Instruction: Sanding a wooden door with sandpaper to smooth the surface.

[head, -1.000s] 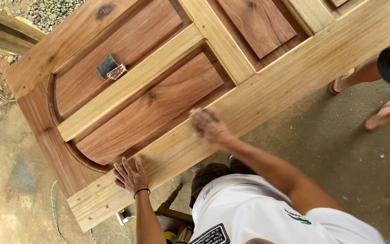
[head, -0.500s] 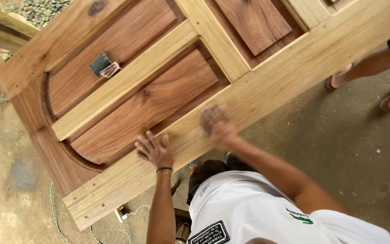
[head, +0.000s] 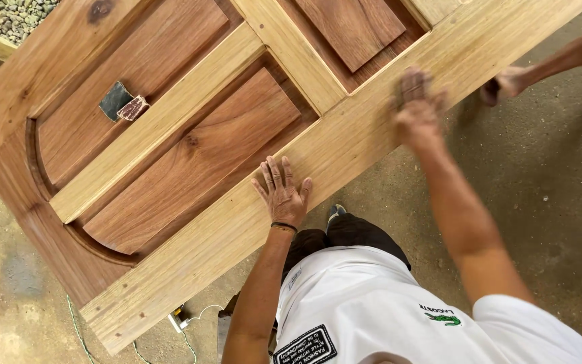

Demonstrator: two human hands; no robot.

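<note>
So the big thing here is a wooden door (head: 170, 155) lying flat and slanted across the view, pale yellowish frame with darker reddish panels set into it, one of them with a curved edge at the left end. It takes up most of the upper left, and its long pale rail (head: 345, 148) runs diagonally from lower left to upper right. Under it is a concrete floor (head: 540, 202), with a bit of gravel (head: 15, 13) showing in the top left corner.

The person's in a white shirt (head: 372, 310), leaning over the near edge of the door. Left hand (head: 282, 192) is flat on the rail, palm down, fingers spread wide, holding nothing, with a dark band at the wrist. Right hand (head: 415, 104) is further up the same rail, blurry, pressed down on the wood; looks like something small is under it, but I can't tell what or how it's gripped.

Someone else's foot (head: 506, 84) is at the far right, just beside the door's edge.

Smaller stuff: two sandpaper scraps (head: 124, 103), one dark grey and one reddish, touching each other on the upper left panel, well apart from both hands. A thin green cord (head: 79, 330) trails on the floor under the door's lower corner.
</note>
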